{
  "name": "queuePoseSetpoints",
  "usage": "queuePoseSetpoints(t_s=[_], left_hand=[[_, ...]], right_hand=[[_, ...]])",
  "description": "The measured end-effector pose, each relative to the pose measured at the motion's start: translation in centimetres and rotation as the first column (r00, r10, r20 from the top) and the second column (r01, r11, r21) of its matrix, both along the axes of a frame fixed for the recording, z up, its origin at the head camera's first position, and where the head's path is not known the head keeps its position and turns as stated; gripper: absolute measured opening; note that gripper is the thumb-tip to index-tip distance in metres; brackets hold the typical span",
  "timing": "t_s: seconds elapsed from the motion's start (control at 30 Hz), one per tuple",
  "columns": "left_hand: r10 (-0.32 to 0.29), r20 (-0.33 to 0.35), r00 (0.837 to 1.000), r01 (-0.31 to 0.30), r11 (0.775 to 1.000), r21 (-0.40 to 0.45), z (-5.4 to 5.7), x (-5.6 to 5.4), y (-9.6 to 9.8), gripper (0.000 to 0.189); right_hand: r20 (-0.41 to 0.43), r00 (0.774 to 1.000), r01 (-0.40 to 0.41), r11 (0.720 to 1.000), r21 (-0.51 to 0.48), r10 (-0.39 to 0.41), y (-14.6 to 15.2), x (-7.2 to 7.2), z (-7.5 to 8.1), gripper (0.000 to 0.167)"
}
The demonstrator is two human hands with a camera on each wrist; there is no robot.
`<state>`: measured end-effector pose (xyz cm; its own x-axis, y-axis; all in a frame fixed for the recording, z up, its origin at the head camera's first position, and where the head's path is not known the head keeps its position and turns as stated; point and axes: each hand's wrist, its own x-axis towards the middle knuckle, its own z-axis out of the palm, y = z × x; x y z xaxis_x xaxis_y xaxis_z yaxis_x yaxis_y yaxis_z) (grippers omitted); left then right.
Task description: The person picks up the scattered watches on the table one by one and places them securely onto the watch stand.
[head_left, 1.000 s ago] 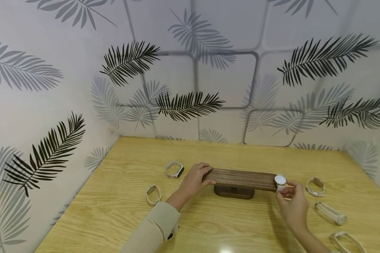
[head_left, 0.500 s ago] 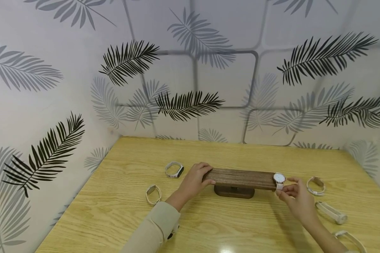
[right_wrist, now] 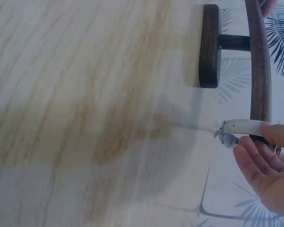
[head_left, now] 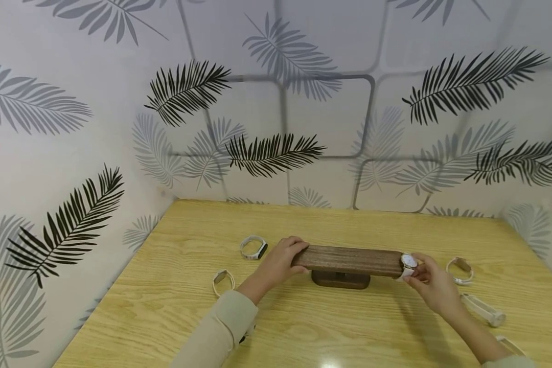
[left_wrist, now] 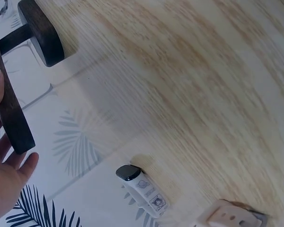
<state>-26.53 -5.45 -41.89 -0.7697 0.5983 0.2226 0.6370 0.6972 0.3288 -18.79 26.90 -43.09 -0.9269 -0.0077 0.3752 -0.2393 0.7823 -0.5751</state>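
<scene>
A dark wooden watch stand (head_left: 351,259) stands on the table, its long bar raised over a rounded base (head_left: 340,279). My left hand (head_left: 278,263) holds the bar's left end, thumb in front; in the left wrist view, the fingers (left_wrist: 31,165) reach around that end. At the right end sits a white-strapped wristwatch (head_left: 409,261) with a round white dial. My right hand (head_left: 434,286) pinches it between thumb and fingers. In the right wrist view, its punched strap (right_wrist: 241,126) crosses the bar near the tip, with the buckle sticking out; the dial is mostly hidden by my fingers.
On the left lie a white fitness band (head_left: 254,248) and a pale-strapped watch (head_left: 223,282). Several more, including a watch (head_left: 461,270) and a white-strapped watch (head_left: 483,309), lie on the right. A patterned wall (head_left: 276,168) stands behind the wooden table (head_left: 202,230).
The wristwatch first shifted slightly left, then back right and tilted at the bar's end. My right hand followed, its forearm now further right. My left hand has stayed on the bar.
</scene>
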Motion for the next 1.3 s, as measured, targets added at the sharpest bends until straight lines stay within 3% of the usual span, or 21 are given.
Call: queuePoseSetpoints(t_s=[0.27, 0.4, 0.63, 0.87, 1.1, 1.3], left_hand=[[0.068, -0.104, 0.992, -0.086, 0.98, -0.18, 0.2, 0.0, 0.1, 0.065], [0.062, -0.159, 0.985, -0.104, 0.957, -0.272, 0.7, 0.2, 0.3, 0.062], [0.022, -0.298, 0.954, -0.145, 0.907, -0.396, 1.2, 0.6, 0.8, 0.057], [0.019, -0.308, 0.951, -0.157, 0.888, -0.431, 1.4, 0.6, 0.9, 0.058], [0.034, -0.26, 0.965, -0.144, 0.897, -0.418, 1.6, 0.5, 1.1, 0.055], [0.033, -0.237, 0.971, -0.136, 0.89, -0.434, 1.5, 0.6, 1.3, 0.054]], right_hand=[[-0.067, 0.997, -0.033, 0.999, 0.02, 0.034, 0.3, -0.3, 0.3, 0.049], [-0.08, 0.994, -0.077, 0.996, 0.033, 0.08, 0.7, -0.5, 0.3, 0.05], [-0.05, 0.987, -0.144, 0.984, 0.105, 0.15, 1.3, -1.1, 0.7, 0.053], [-0.031, 0.981, -0.182, 0.97, 0.164, 0.189, 1.5, -1.5, 1.2, 0.048], [0.013, 0.978, -0.205, 0.961, 0.184, 0.206, 1.7, -1.8, 1.7, 0.048], [0.017, 0.975, -0.219, 0.951, 0.218, 0.22, 1.8, -1.8, 1.6, 0.048]])
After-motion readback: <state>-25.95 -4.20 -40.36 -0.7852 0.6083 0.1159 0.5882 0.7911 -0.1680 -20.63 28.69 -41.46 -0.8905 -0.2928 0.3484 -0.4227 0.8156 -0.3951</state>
